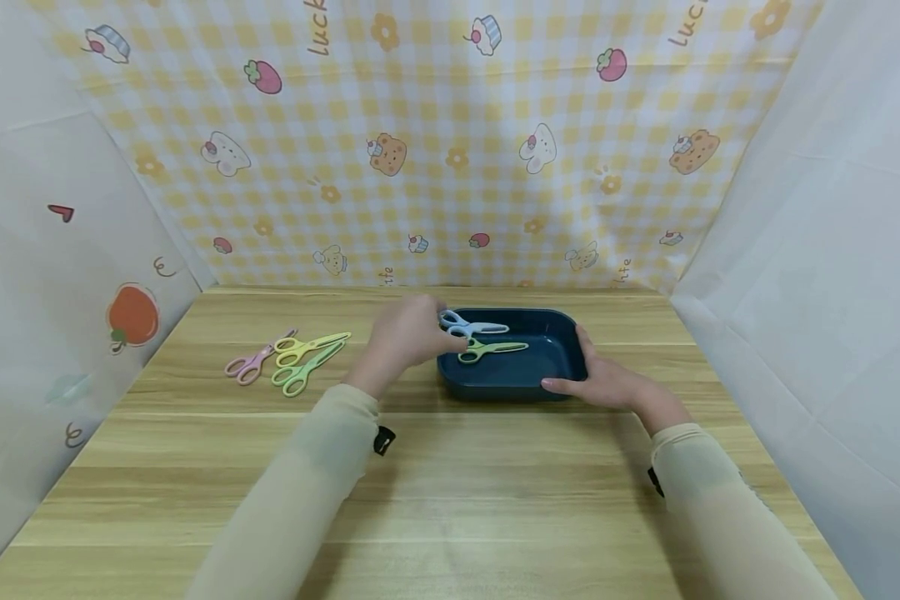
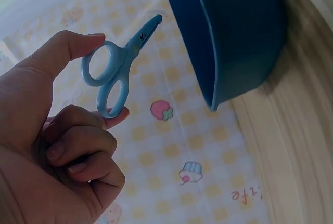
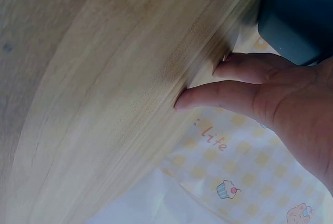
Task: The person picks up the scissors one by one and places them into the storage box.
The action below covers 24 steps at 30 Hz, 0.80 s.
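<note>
My left hand (image 1: 411,337) pinches light blue scissors (image 2: 120,68) by their finger loops, between the thumb and a finger below. Their blades point toward the dark blue rectangular dish (image 2: 250,37), and in the head view they overlap its left end. Green scissors (image 1: 495,348) are in the dish, near its left side. At the dish's right end rests my right hand (image 1: 611,382), its thumb along the front wall and its fingers along the right side. In the right wrist view the fingers (image 3: 223,95) are extended, with tips at the tabletop beside the dish.
To the left on the wooden table (image 1: 450,517) lie pink-purple scissors (image 1: 251,364), yellow scissors (image 1: 300,347) and another green pair (image 1: 300,375), close together and partly overlapping. A checked cloth (image 1: 450,192) hangs behind the table, with white sheets on both sides.
</note>
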### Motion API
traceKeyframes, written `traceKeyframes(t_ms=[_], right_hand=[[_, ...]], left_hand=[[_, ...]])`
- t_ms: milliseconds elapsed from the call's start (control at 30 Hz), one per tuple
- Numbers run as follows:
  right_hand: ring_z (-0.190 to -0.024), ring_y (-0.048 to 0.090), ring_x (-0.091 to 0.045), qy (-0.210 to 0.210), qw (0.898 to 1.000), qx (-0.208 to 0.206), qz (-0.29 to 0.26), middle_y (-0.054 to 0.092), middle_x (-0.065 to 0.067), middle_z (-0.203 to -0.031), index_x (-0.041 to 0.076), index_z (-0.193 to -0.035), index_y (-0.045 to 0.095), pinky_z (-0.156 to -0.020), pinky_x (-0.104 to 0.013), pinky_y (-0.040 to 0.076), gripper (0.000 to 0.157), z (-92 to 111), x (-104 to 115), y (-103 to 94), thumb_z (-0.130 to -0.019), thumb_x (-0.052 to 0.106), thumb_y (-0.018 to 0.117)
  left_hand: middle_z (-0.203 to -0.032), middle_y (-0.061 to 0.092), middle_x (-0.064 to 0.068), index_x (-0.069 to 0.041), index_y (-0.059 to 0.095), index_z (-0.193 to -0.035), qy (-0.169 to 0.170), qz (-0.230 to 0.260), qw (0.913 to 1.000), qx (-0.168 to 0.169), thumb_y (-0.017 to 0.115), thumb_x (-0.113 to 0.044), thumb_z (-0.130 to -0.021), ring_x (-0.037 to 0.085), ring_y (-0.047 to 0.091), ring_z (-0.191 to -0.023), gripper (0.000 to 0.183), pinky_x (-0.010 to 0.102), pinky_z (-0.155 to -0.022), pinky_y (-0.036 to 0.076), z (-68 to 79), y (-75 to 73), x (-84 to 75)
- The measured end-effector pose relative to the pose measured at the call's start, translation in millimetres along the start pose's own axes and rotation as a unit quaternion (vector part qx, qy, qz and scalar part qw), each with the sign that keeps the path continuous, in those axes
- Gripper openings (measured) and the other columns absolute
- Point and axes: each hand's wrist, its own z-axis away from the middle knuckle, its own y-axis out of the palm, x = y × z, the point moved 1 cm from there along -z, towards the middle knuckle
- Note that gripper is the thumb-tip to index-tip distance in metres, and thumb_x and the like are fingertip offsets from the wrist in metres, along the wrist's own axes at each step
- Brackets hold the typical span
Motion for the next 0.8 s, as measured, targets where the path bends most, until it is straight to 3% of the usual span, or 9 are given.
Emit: traceKeyframes(t_ms=[200, 400, 800], right_hand=[[-0.156, 0.025, -0.060, -0.001, 1.000, 0.002, 0.000, 0.011, -0.039, -0.172, 0.015, -0.166, -0.028, -0.124, -0.072, 0.027, 0.133, 1, 2, -0.1, -0.092, 0.081, 0.060], [-0.155, 0.027, -0.061, -0.001, 1.000, 0.002, 0.004, 0.013, -0.041, -0.170, 0.014, -0.166, -0.029, -0.123, -0.072, 0.029, 0.133, 2, 3, -1.1, -0.092, 0.081, 0.059], [-0.156, 0.025, -0.059, 0.004, 1.000, 0.000, 0.000, 0.012, -0.039, -0.172, 0.014, -0.167, -0.027, -0.125, -0.071, 0.027, 0.133, -2, 0, 0.8, -0.091, 0.082, 0.059]], left_hand=[[-0.079, 0.064, -0.001, -0.013, 0.077, -0.106, 0.022, -0.035, 0.9991, 0.007, 0.083, -0.051, -0.084, 0.016, 0.057, -0.067, 0.044, 0.027, -0.054, 0.039, -8.6, 18.5, -9.5], [-0.088, 0.070, -0.001, -0.011, 0.077, -0.113, 0.033, -0.040, 0.9986, 0.008, 0.085, -0.048, -0.084, 0.017, 0.064, -0.073, 0.047, 0.027, -0.058, 0.047, -12.3, 29.4, -14.6], [-0.070, 0.052, -0.003, -0.015, 0.065, -0.076, 0.047, -0.056, 0.9967, 0.036, 0.084, -0.049, -0.086, 0.014, 0.052, -0.061, 0.040, 0.026, -0.053, 0.036, -15.8, 32.6, -22.2]])
